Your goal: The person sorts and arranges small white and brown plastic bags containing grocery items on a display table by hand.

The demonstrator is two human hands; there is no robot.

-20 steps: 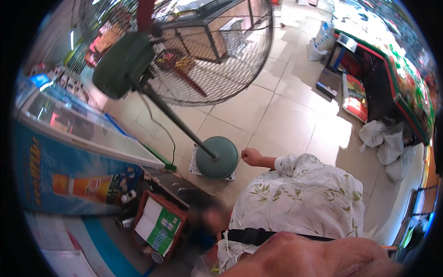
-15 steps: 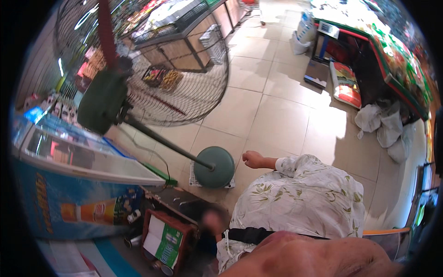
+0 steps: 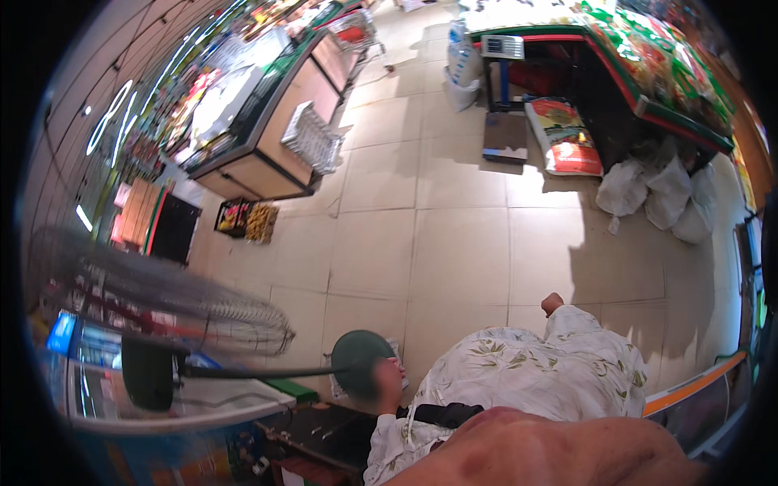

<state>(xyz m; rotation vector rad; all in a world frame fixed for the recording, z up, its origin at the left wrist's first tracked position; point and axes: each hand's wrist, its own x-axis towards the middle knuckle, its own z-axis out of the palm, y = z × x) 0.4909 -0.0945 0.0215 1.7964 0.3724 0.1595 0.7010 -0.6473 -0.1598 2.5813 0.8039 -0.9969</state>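
Observation:
My left hand [image 3: 389, 384] hangs low at my left side. Motion smears it, so its fingers cannot be made out. In the picture it overlaps the round green base [image 3: 361, 356] of a standing fan; whether they touch, I cannot tell. The fan's dark green motor housing [image 3: 148, 374] and blurred wire cage [image 3: 186, 304] lie further left. Out in front of my patterned white clothing [image 3: 519, 368], my right hand [image 3: 553, 304] shows small, its fingers curled in and nothing visible in them. Tiled floor [image 3: 460, 243] lies beneath it.
Left stands a glass-topped freezer [image 3: 174, 405]. A wooden produce counter [image 3: 261, 166] holds a white basket [image 3: 312, 138], with a small crate [image 3: 233, 217] by its foot. To the right are a platform scale [image 3: 504, 136], a printed sack [image 3: 563, 138] and white bags [image 3: 622, 186] below a display stand.
The view has shifted, with the fan lower and further left. My right hand has swung rightward in the picture; my left hand has come up over the fan base.

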